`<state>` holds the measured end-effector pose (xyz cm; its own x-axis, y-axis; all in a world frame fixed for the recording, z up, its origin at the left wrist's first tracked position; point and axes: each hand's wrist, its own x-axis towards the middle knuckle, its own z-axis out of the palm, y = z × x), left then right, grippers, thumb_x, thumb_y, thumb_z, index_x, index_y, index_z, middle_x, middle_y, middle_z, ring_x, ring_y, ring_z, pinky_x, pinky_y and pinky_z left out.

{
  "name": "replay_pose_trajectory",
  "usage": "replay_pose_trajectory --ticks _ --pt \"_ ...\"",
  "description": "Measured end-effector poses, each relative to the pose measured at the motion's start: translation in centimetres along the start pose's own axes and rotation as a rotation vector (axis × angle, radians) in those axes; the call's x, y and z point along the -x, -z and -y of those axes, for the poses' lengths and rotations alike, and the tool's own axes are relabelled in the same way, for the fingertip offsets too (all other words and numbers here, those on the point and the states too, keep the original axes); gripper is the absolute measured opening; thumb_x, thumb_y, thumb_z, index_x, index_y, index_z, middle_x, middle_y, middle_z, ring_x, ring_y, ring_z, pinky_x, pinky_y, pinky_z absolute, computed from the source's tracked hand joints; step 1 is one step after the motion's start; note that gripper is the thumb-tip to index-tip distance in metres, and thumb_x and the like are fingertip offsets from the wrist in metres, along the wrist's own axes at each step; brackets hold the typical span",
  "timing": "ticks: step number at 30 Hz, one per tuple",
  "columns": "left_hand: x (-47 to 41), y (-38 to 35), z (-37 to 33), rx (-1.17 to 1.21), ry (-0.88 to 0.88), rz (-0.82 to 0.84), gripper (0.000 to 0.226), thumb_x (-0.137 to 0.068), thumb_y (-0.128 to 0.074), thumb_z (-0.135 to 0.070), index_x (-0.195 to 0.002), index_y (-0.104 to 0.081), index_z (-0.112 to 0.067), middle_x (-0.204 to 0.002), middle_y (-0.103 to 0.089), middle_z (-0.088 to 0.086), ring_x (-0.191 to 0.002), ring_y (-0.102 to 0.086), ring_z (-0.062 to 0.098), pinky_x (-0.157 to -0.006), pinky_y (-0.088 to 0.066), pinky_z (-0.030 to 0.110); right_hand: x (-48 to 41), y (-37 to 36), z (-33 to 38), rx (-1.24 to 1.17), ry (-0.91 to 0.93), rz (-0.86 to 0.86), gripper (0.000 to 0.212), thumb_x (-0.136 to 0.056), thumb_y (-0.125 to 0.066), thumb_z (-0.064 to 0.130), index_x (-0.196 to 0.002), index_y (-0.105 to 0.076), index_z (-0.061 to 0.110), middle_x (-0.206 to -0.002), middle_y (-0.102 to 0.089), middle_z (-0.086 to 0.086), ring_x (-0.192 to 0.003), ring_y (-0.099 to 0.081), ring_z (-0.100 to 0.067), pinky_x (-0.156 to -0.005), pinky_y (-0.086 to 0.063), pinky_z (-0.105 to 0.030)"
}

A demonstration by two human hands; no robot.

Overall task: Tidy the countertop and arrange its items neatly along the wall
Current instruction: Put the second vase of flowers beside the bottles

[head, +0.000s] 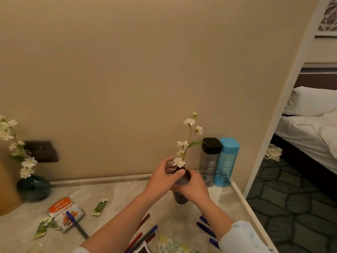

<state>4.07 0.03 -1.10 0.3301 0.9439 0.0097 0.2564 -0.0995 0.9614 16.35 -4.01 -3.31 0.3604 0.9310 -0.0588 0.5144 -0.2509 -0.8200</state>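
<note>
A dark brown vase (180, 197) with a sprig of white flowers (188, 141) stands on the marble countertop (116, 201), right of centre. My left hand (161, 179) grips its neck from the left, thumb across the front. My right hand (194, 187) wraps round the body from the right. Just behind, against the wall, stand a black-capped bottle (209, 161) and a blue bottle (227, 161). A round dark green vase (33, 188) with white flowers sits far left by the wall.
Loose on the counter lie an orange-and-white packet (63, 211), green sachets (100, 207), a pen (77, 224) across the packet, and several red and blue pens (144, 234) near the front. A wall socket (42, 151) is at left. The counter's right edge (253, 214) drops to carpet; a bed is beyond.
</note>
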Motion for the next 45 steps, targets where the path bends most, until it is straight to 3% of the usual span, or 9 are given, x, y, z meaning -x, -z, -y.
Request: replay_pose_trajectory --ticks 2,4,7,11,16,24,31,41,45 --pt "-0.3 0.1 0.8 0.020 0.022 0.000 0.037 -0.092 -0.061 -0.021 -0.126 -0.049 -0.029 -0.118 -0.062 -0.008 -0.105 -0.059 0.001 -0.082 -0.050 0.018 -0.7 -0.2 -0.3 0.002 -0.005 0.002 0.092 -0.044 -0.078 0.062 -0.127 -0.053 0.029 -0.127 -0.055 0.004 -0.111 -0.056 -0.015 -0.094 -0.052 -0.036" --pt "-0.5 0.4 1.8 0.009 0.040 0.000 0.036 -0.093 -0.049 -0.009 -0.124 -0.049 -0.029 -0.119 -0.062 -0.007 -0.104 -0.058 0.000 -0.077 -0.047 0.015 -1.3 -0.5 -0.5 0.009 -0.007 -0.002 0.092 -0.047 -0.081 0.057 -0.129 -0.051 0.027 -0.128 -0.053 0.003 -0.113 -0.055 -0.017 -0.096 -0.050 -0.036" --pt "-0.6 1.0 3.3 -0.063 0.060 0.012 0.050 -0.084 -0.055 0.000 -0.127 -0.048 -0.024 -0.121 -0.061 -0.003 -0.109 -0.058 0.007 -0.091 -0.051 0.028 -2.0 -1.1 -0.4 0.027 0.005 -0.007 0.089 -0.054 -0.084 0.048 -0.132 -0.047 0.025 -0.129 -0.049 0.000 -0.115 -0.054 -0.019 -0.097 -0.048 -0.034" --pt "-0.3 1.9 5.0 -0.198 0.069 0.097 0.064 -0.070 -0.060 -0.018 -0.130 -0.042 -0.026 -0.125 -0.055 -0.008 -0.116 -0.053 0.006 -0.100 -0.047 0.038 -2.6 -2.3 0.2 0.044 0.026 -0.017 0.091 -0.053 -0.086 0.047 -0.132 -0.046 0.025 -0.127 -0.049 0.001 -0.113 -0.053 -0.017 -0.094 -0.049 -0.031" --pt "-0.5 2.9 6.7 -0.242 0.055 0.023 0.058 -0.072 -0.076 -0.027 -0.121 -0.045 -0.031 -0.117 -0.058 -0.020 -0.106 -0.058 0.001 -0.087 -0.052 0.030 -3.0 -3.9 1.4 0.047 0.038 0.015 0.087 -0.053 -0.086 0.047 -0.127 -0.046 0.026 -0.120 -0.046 0.002 -0.109 -0.055 -0.018 -0.090 -0.050 -0.031" --pt "-0.9 4.6 7.8 -0.159 0.040 -0.067 0.045 -0.079 -0.076 -0.019 -0.112 -0.051 -0.034 -0.107 -0.062 -0.019 -0.097 -0.062 -0.002 -0.082 -0.052 0.022 -4.1 -6.2 2.7 0.057 0.045 0.047 0.085 -0.051 -0.086 0.048 -0.120 -0.043 0.023 -0.112 -0.038 0.004 -0.106 -0.055 -0.020 -0.089 -0.051 -0.034" --pt "-2.0 5.9 8.8 -0.072 0.036 -0.103 0.048 -0.085 -0.071 -0.010 -0.125 -0.049 -0.029 -0.108 -0.059 -0.021 -0.103 -0.062 0.003 -0.082 -0.049 0.015 -5.5 -7.2 3.1 -0.010 0.053 0.109 0.073 -0.062 -0.079 0.020 -0.127 -0.045 0.016 -0.117 -0.041 -0.001 -0.113 -0.053 -0.023 -0.090 -0.046 -0.027" --pt "-3.0 6.8 10.1 -0.017 0.044 -0.100 0.055 -0.087 -0.069 -0.008 -0.132 -0.047 -0.031 -0.120 -0.059 -0.011 -0.109 -0.062 0.007 -0.092 -0.053 0.032 -5.9 -7.4 2.1 -0.104 0.123 0.150 0.069 -0.071 -0.076 0.006 -0.134 -0.048 0.014 -0.129 -0.045 -0.007 -0.104 -0.048 -0.011 -0.091 -0.037 -0.017" --pt "-3.0 6.8 10.2 -0.024 0.042 -0.108 0.056 -0.086 -0.069 -0.007 -0.133 -0.047 -0.028 -0.117 -0.059 -0.013 -0.108 -0.062 0.008 -0.089 -0.052 0.026 -5.8 -7.6 1.9 -0.111 0.126 0.139 0.070 -0.068 -0.078 0.007 -0.132 -0.050 0.017 -0.128 -0.049 -0.006 -0.104 -0.050 -0.011 -0.092 -0.040 -0.019"
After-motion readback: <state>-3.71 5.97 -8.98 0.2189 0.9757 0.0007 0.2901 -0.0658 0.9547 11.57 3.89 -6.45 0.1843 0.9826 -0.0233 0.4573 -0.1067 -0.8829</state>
